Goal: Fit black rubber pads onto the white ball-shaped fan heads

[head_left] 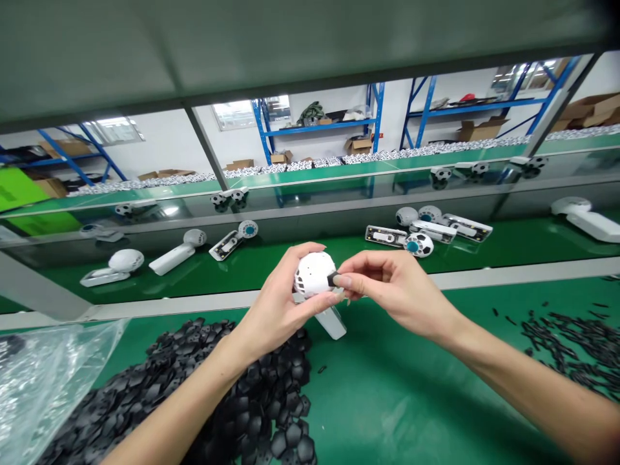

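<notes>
My left hand (285, 300) is wrapped round the ball-shaped head of a white handheld device (314, 266), whose handle hangs down below the palm. Dark slots show at the left of the head. Between the thumb and fingers of my right hand (382, 281), a small black pentagon piece (332, 278) is pinched against the right side of the ball. Under my left forearm lies a large heap of black pentagon pieces (203, 381). The fingertips of my left hand behind the ball are partly hidden.
Several white devices with ball heads lie on the green belt (271, 261) beyond the white rail (465, 278). At right is a pile of thin black parts (576, 342). A clear plastic bag (62, 381) lies at left. A grey shelf (310, 45) hangs overhead.
</notes>
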